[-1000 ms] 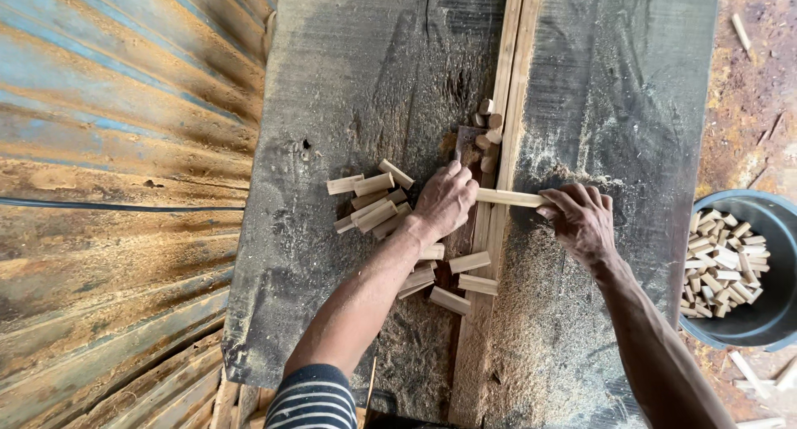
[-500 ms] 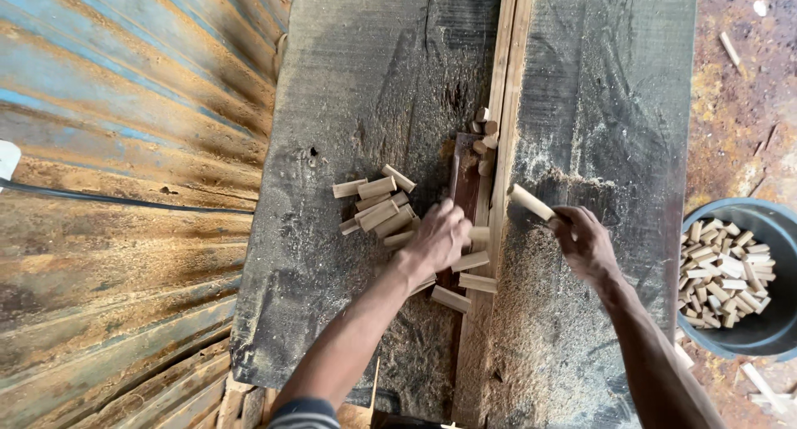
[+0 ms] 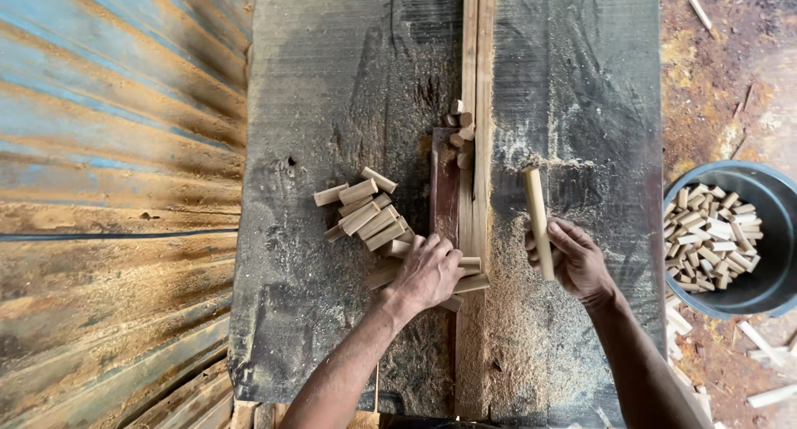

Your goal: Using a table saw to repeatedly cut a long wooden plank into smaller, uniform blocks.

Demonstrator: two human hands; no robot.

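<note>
The stick stands nearly upright over the sawdust-strewn table, just right of the long rail, its lower end in the right hand, whose fingers are curled tight around it. The left hand lies palm down on the blocks heaped left of the rail, fingers slightly spread and pressing on the nearest few rather than clasping any. By the look of it this is a handling step between piles, and the stick would need steady carrying, since only its bottom end is gripped; a bucket of similar blocks sits beside the table on the right.
</note>
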